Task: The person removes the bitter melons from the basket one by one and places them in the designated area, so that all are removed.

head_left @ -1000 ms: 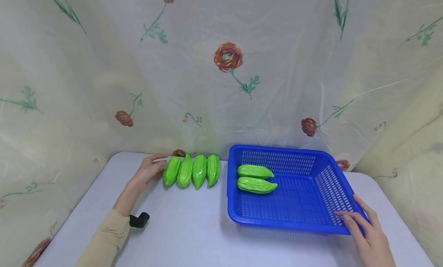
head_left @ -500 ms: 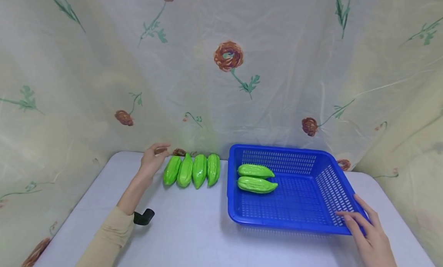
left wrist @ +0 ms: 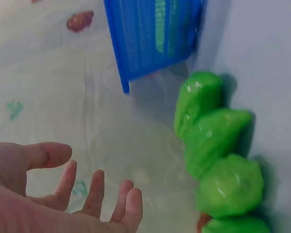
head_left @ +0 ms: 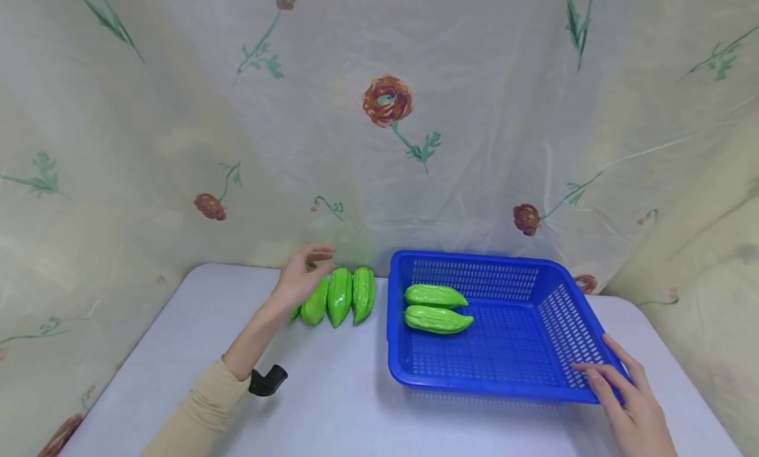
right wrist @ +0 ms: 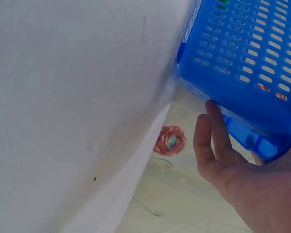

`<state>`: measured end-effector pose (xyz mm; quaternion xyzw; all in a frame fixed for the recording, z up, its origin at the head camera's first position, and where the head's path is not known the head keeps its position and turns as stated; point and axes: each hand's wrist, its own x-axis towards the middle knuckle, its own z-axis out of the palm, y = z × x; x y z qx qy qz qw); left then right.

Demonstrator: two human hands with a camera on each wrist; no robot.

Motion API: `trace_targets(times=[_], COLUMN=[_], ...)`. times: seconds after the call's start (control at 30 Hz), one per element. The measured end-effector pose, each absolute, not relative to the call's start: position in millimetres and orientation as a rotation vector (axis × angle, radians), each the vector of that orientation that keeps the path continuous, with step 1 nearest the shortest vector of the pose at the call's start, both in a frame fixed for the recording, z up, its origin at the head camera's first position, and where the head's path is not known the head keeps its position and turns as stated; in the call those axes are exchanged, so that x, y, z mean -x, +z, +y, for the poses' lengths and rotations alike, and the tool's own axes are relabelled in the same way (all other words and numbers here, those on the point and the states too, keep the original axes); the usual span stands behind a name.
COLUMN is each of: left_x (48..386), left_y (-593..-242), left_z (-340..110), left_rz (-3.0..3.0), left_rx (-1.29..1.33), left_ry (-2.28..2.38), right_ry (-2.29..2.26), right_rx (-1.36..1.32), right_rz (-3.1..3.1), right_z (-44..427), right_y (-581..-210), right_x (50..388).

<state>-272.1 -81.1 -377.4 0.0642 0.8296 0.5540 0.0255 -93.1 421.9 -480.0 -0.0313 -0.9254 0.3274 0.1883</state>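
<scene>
My left hand [head_left: 304, 277] hovers over the left end of a row of several bitter melons [head_left: 340, 297], glossy bright green and lying side by side on the table. It partly hides the leftmost ones. In the left wrist view, the fingers are spread and bent a little, holding nothing, apart from the bitter melons [left wrist: 230, 187]. My right hand [head_left: 634, 398] holds the rim of a blue plastic basket [head_left: 474, 386] at its near right corner. Two more bitter melons [head_left: 439, 319] lie inside the basket along its left side. The right wrist view shows fingers [right wrist: 218, 126] against the basket rim.
A white cloth covers the table [head_left: 332, 404]. A floral curtain [head_left: 462, 200] hangs close behind the table and at both sides. A black device [head_left: 268, 380] is strapped to the left wrist by the sleeve.
My left hand has risen from beside the leftmost bitter melon and moved right, over the row. My right hand, the basket and the bitter melons stay where they were.
</scene>
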Motion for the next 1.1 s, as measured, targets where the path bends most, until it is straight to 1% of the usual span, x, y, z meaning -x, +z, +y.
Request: trace_targets(times=[0.27, 0.43, 0.7, 1.1], left_x=[256, 253, 255, 264], left_y=[-364, -356, -344, -318], left_z=[-51, -36, -14, 26], left_rz=[2.522, 2.483, 2.415, 2.435], left_rx=[-0.423, -0.527, -0.682, -0.884], left_ry=[1.642, 1.603, 1.484, 1.228], right_ry=[0.957, 0.933, 0.915, 0.876], right_rx=[0.137, 0.131, 0.127, 0.144], right_rz=[-2.676, -2.666, -2.646, -2.644], right_z=[422, 424, 425, 424], right_y=[-472, -475, -480, -480], right_x=[94, 94, 95, 98])
